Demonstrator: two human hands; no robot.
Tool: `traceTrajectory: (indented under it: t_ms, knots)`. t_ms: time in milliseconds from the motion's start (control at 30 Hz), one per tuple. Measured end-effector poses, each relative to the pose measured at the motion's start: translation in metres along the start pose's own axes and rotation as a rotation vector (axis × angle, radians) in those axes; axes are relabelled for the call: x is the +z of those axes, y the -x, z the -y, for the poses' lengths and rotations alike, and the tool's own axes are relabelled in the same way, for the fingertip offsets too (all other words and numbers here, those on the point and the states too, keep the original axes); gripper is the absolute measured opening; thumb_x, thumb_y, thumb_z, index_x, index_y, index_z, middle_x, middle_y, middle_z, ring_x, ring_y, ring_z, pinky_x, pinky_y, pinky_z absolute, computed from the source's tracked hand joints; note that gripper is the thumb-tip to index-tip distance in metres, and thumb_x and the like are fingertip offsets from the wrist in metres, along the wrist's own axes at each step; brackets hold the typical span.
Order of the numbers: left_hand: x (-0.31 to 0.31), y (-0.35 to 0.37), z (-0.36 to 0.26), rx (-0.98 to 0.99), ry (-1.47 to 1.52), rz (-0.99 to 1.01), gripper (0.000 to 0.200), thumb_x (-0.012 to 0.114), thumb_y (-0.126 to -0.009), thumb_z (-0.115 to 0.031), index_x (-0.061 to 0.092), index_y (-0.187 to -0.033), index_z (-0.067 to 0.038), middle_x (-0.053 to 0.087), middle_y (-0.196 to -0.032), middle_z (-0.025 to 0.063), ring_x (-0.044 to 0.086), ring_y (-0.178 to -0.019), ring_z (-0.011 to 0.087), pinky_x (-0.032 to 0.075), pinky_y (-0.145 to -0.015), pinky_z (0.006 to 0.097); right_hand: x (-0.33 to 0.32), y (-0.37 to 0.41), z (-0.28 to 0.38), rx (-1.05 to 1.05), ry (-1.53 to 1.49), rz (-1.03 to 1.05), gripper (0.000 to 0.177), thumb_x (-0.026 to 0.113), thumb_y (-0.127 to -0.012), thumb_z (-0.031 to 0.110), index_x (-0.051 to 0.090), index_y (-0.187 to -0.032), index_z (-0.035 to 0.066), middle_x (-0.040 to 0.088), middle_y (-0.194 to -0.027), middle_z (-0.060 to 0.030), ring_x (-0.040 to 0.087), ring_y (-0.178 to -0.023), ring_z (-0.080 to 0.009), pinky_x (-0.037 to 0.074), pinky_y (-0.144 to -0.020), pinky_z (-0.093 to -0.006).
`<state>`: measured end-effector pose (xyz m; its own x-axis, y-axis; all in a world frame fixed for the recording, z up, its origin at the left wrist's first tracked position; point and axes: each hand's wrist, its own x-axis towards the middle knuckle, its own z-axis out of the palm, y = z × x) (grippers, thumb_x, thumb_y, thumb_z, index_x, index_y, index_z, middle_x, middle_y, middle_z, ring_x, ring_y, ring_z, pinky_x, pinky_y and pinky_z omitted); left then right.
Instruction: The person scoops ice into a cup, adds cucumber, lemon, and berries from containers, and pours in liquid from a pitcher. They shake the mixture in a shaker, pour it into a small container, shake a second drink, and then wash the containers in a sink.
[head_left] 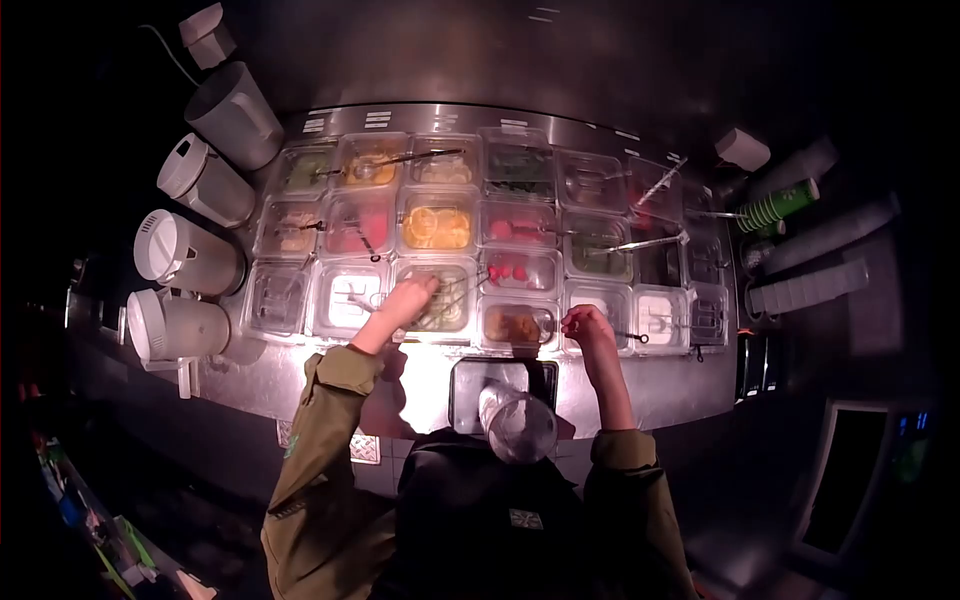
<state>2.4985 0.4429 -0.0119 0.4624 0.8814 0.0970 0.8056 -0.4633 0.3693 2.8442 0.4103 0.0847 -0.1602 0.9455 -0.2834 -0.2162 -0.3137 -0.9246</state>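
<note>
My left hand (408,303) reaches over the left edge of a clear container of pale green pieces (440,312), its fingers bent together over the rim; what they hold, if anything, is hidden. My right hand (587,327) hovers at the front of a container with white contents (606,304), fingers curled, with nothing clear between them. Between the hands is a container of brown-orange pieces (512,325), and behind it one with red berries (508,272). A clear cup (521,427) stands near my body, in front of a dark-edged tray (468,392).
Rows of clear containers hold orange slices (436,228) and other fruit, several with tongs or spoons. White-lidded pitchers (187,252) line the left side. Stacked green cups (780,205) and clear cups (810,288) lie at the right. A metal counter edge (660,390) runs along the front.
</note>
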Motion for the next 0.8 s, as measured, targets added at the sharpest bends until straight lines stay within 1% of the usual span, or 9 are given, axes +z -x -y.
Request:
traceTrajectory:
  t_ms: [100, 233, 300, 333, 367, 500, 667, 733, 800]
  knots:
    - [0.003, -0.003, 0.008, 0.141, 0.014, 0.086, 0.025, 0.059, -0.065, -0.004, 0.053, -0.09, 0.001, 0.054, -0.092, 0.0145, 0.056, -0.088, 0.0315, 0.049, -0.075, 0.0375, 0.0, -0.019, -0.006, 0.012, 0.037, -0.026, 0.018, 0.037, -0.091, 0.013, 0.054, -0.091, 0.006, 0.057, -0.08, -0.0034, 0.054, -0.075, -0.0115, 0.044, -0.07, -0.0252]
    - [-0.022, -0.011, 0.003, 0.204, 0.279, 0.036, 0.029, 0.066, -0.063, -0.008, 0.055, -0.088, 0.002, 0.055, -0.091, 0.0154, 0.056, -0.085, 0.0333, 0.047, -0.075, 0.04, -0.003, -0.047, -0.022, 0.07, 0.181, -0.039, 0.016, 0.042, -0.09, 0.014, 0.055, -0.091, 0.006, 0.058, -0.081, -0.0036, 0.055, -0.073, -0.0107, 0.044, -0.068, -0.0243]
    - [-0.042, -0.027, 0.006, 0.065, 0.39, 0.055, 0.029, 0.066, -0.064, -0.01, 0.055, -0.088, 0.001, 0.056, -0.089, 0.0163, 0.056, -0.086, 0.0338, 0.046, -0.074, 0.0407, -0.003, -0.069, -0.043, 0.089, 0.345, -0.004, 0.016, 0.044, -0.09, 0.016, 0.055, -0.091, 0.005, 0.059, -0.082, -0.0037, 0.055, -0.076, -0.0116, 0.044, -0.071, -0.0247]
    - [-0.047, -0.037, 0.011, -0.009, 0.445, 0.064, 0.029, 0.066, -0.064, -0.011, 0.055, -0.088, 0.001, 0.056, -0.088, 0.0168, 0.056, -0.086, 0.0341, 0.045, -0.073, 0.0411, -0.004, -0.083, -0.071, -0.02, 0.348, 0.072, 0.013, 0.047, -0.089, 0.013, 0.056, -0.092, 0.004, 0.059, -0.082, -0.0046, 0.056, -0.078, -0.0124, 0.045, -0.072, -0.0257]
    - [-0.046, -0.05, 0.021, -0.049, 0.428, 0.002, 0.029, 0.066, -0.064, -0.012, 0.055, -0.088, 0.001, 0.056, -0.088, 0.017, 0.056, -0.085, 0.0338, 0.045, -0.072, 0.0409, 0.008, -0.094, -0.08, -0.039, 0.62, 0.057, 0.011, 0.052, -0.086, 0.012, 0.056, -0.092, 0.003, 0.059, -0.081, -0.0061, 0.057, -0.078, -0.0123, 0.045, -0.072, -0.0258]
    - [-0.036, -0.11, 0.061, -0.195, 0.206, -0.097, 0.027, 0.064, -0.065, -0.013, 0.056, -0.088, -0.003, 0.057, -0.089, 0.0149, 0.057, -0.085, 0.0338, 0.046, -0.071, 0.0418, 0.073, -0.119, -0.074, -0.765, 1.449, 0.249, 0.037, 0.061, -0.073, 0.011, 0.051, -0.108, 0.005, 0.053, -0.108, -0.0106, 0.051, -0.101, -0.0255, 0.041, -0.085, -0.0389]
    - [-0.007, -0.14, 0.079, -0.331, 0.009, -0.04, 0.024, 0.061, -0.07, -0.012, 0.056, -0.091, -0.004, 0.056, -0.099, 0.011, 0.057, -0.089, 0.0335, 0.047, -0.075, 0.0417, 0.087, -0.145, -0.107, -0.812, 1.715, 0.486, 0.048, 0.06, -0.072, 0.013, 0.048, -0.118, 0.008, 0.05, -0.11, -0.0092, 0.048, -0.104, -0.0258, 0.037, -0.088, -0.0422]
    - [-0.011, -0.14, 0.069, -0.387, 0.178, -0.325, 0.026, 0.06, -0.07, -0.011, 0.055, -0.096, -0.006, 0.054, -0.104, 0.011, 0.056, -0.093, 0.0336, 0.046, -0.077, 0.0426, 0.091, -0.147, -0.11, -0.834, 1.829, 0.516, 0.042, 0.061, -0.073, 0.018, 0.052, -0.113, 0.009, 0.051, -0.104, -0.0074, 0.049, -0.101, -0.0227, 0.038, -0.085, -0.0405]
    - [-0.02, -0.131, 0.052, -0.322, 0.33, -0.651, 0.028, 0.057, -0.074, -0.008, 0.054, -0.101, -0.005, 0.054, -0.103, 0.0127, 0.055, -0.097, 0.0314, 0.045, -0.081, 0.0388, 0.095, -0.149, -0.104, -0.644, 1.831, 0.603, 0.038, 0.063, -0.072, 0.021, 0.055, -0.107, 0.01, 0.051, -0.103, -0.0071, 0.05, -0.1, -0.0225, 0.039, -0.084, -0.0395]
